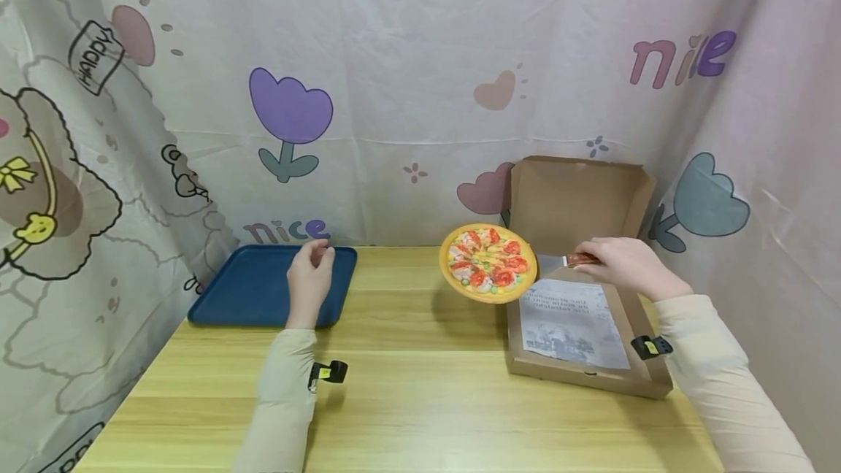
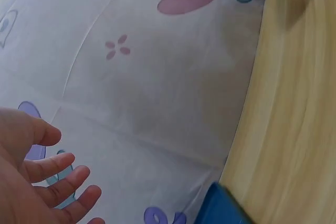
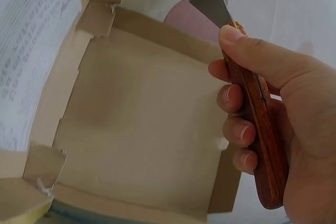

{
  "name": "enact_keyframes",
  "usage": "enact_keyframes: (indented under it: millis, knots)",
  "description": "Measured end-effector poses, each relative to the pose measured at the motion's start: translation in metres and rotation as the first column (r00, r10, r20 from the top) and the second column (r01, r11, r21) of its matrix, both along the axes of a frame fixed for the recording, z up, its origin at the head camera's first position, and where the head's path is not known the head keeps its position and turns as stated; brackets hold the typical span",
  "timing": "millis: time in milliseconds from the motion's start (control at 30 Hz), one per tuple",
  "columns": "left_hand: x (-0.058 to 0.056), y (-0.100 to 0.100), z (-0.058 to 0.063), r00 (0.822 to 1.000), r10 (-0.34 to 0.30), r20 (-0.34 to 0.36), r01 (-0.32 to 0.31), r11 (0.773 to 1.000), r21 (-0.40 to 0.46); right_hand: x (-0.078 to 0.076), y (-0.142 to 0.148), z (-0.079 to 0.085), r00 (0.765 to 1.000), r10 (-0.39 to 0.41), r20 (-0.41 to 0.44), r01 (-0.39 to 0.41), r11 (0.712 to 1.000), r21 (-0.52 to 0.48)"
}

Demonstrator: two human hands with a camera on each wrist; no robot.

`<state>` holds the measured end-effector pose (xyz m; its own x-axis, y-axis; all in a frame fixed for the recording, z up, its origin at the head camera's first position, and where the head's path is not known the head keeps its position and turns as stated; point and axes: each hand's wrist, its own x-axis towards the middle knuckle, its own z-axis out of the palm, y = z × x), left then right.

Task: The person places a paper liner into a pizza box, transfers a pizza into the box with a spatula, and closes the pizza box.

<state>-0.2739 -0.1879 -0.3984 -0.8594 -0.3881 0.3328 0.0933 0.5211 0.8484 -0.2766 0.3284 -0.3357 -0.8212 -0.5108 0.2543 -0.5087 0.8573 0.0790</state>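
My right hand grips the reddish-brown wooden handle of a pizza server, thumb laid along its top. The server's metal blade reaches left under a whole pizza topped with red, yellow and green pieces. The pizza is held up in the air, just left of the cardboard pizza box, whose lid stands raised. Over the dark blue tray hovers my left hand, holding nothing; its fingers are loosely bent and apart.
A printed paper sheet lines the open box on the right of the wooden table. Behind the table and at both sides hangs a patterned curtain. The tray lies at the back left.
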Motion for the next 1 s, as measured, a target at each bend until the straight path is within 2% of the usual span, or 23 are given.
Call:
enact_keyframes:
  millis: [400,800,1000]
  knots:
    - [-0.010,0.037,-0.006,0.996,-0.084,-0.002,0.084,0.996,0.026,0.008,0.026,0.005,0.978,-0.139,0.157,0.144,0.989,-0.022]
    - [-0.021,0.076,-0.015,0.984,-0.176,0.001,0.175,0.981,0.089,0.014,0.058,0.005,0.968,-0.210,0.133,0.212,0.977,-0.002]
    - [-0.027,0.095,-0.025,0.964,-0.267,0.002,0.263,0.949,0.173,0.021,0.072,0.005,0.961,-0.230,0.152,0.234,0.972,-0.009]
